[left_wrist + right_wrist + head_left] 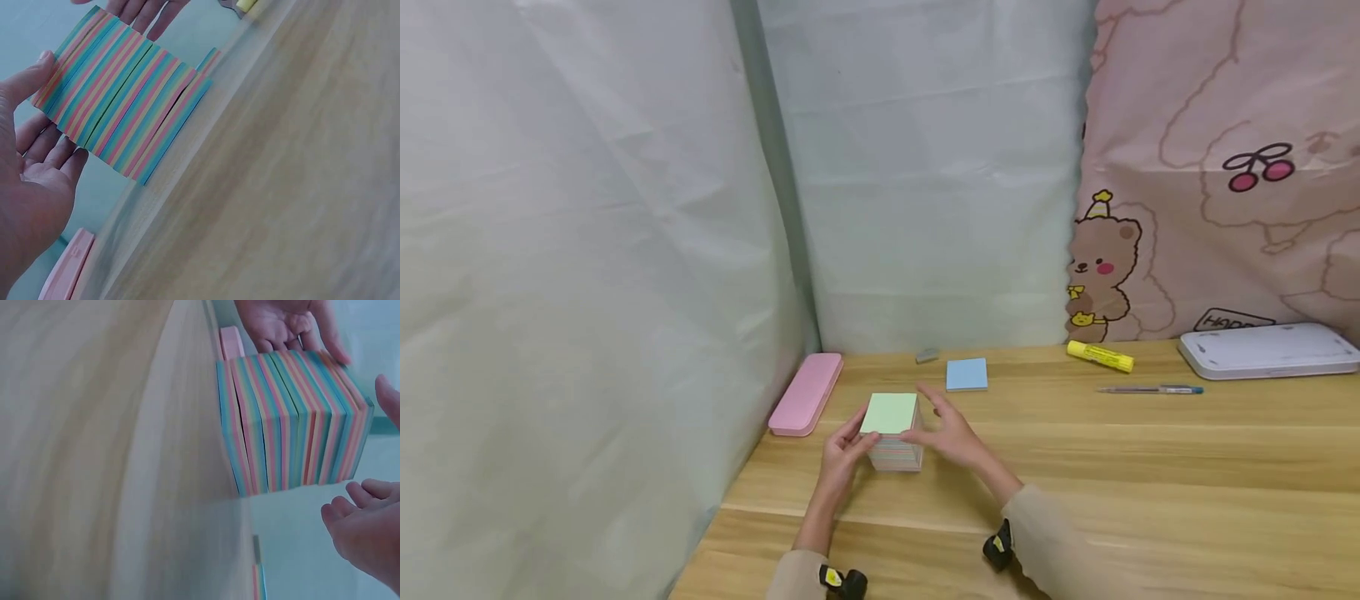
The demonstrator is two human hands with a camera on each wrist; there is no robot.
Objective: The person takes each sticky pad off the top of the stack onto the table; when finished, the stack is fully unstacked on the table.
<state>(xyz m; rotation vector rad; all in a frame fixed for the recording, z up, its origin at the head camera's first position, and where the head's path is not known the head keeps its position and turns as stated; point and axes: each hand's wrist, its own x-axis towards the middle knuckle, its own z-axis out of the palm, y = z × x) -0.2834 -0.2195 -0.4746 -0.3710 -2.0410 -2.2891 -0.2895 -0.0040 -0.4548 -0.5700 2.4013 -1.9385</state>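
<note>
A thick block of notes (892, 433), green on top, stands on the wooden table (1150, 467). The left hand (844, 450) touches its left side; the right hand (950, 433) is at its right, fingers straight. A pink case (806, 393) lies left, a blue pad (966, 375) behind, and a highlighter (1100, 356), pen (1150, 389) and white box (1266, 350) farther right.

On the desk sit two pads of sticky notes, a striped block (895, 442) and a blue pad (966, 375), one pink pencil case (806, 393), one yellow glue stick (1100, 356), one pen (1150, 389), one white tray (1268, 350).
</note>
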